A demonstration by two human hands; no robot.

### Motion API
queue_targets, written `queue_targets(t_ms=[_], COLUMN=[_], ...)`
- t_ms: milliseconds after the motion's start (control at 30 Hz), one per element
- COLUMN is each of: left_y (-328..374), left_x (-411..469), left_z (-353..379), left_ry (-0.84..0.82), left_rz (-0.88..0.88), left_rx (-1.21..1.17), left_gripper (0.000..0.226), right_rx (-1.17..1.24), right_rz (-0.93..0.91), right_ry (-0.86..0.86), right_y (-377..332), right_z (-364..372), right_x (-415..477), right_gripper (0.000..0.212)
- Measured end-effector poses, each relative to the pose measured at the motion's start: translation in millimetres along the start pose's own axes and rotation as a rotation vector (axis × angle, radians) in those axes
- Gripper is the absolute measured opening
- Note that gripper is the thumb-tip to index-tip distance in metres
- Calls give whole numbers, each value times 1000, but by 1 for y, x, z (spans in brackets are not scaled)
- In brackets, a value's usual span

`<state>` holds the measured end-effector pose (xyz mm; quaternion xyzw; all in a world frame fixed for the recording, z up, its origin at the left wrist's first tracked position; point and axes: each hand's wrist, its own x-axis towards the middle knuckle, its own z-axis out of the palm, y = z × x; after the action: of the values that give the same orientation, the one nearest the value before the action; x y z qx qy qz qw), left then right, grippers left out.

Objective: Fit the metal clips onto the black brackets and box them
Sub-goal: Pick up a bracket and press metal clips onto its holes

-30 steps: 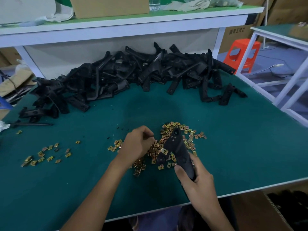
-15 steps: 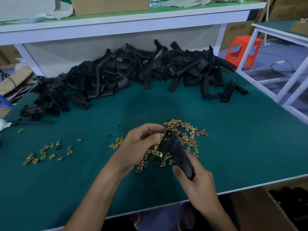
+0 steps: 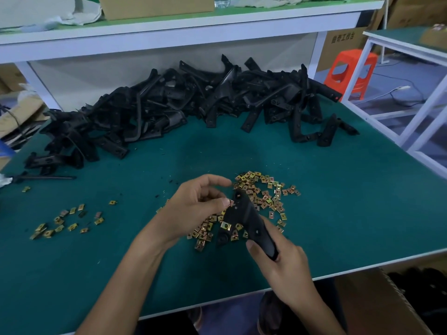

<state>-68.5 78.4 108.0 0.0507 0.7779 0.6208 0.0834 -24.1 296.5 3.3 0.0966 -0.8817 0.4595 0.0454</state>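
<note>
Gripping bracket [image 3: 249, 221] w/ R hand [image 3: 283, 264], pinching 1 clip [image 3: 231, 203] at its top edge w/ L hand [image 3: 196, 206], over clip heap [image 3: 266, 192] on tabletop [image 3: 338, 213]. Seems early: 1 clip on, big pile [image 3: 193, 105] unfitted, no boxing seen.

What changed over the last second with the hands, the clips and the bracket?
The left hand lifted out of the clip pile pinching one clip and carried it right, to the far end of the bracket, where it now holds it at the edge. The right hand kept its grip on the bracket's near end. The bracket heap and the scattered clips at left stayed put.
</note>
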Motion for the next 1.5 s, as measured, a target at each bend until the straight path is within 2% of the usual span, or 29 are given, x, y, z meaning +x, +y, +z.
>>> queue_targets(t_ms=[267,500,767,933,1033,1133,1200,1300,1367,1433,1500], left_y=[3,-6,-8,-6,-6,-10,-17,-33,-47,-60,-70], left_x=[5,3,3,0,-1,1,1,-13,-28,-40,-48], left_z=[4,12,10,8,8,-8,-35,-80,-106,-125,-131], left_ry=[-15,43,94,35,89,293,437,551,636,646,601], left_rz=[-42,-57,-34,-25,-18,-28,-28,-88,-183,-345,-457], left_rx=[42,-96,-59,1,-19,-59,115,559,682,759,945], left_gripper=[23,22,25,25,26,21,16,15,19,18,16], right_rx=[-61,-37,-24,-18,-5,108,177,196,202,201,198], right_rz=[-26,-11,-3,-8,0,27,42,39,44,54,62], right_ry=[-5,10,23,27,25,30,30,36,49,56,60], right_y=[-3,-1,-2,-2,-2,2,5,5,4,3,3], right_z=[-1,0,1,0,1,0,-1,-1,0,0,1], right_x=[1,1,2,1,2,1,1,0,0,0,1], right_gripper=[55,46,46,44,44,41,38,35,39,40,39])
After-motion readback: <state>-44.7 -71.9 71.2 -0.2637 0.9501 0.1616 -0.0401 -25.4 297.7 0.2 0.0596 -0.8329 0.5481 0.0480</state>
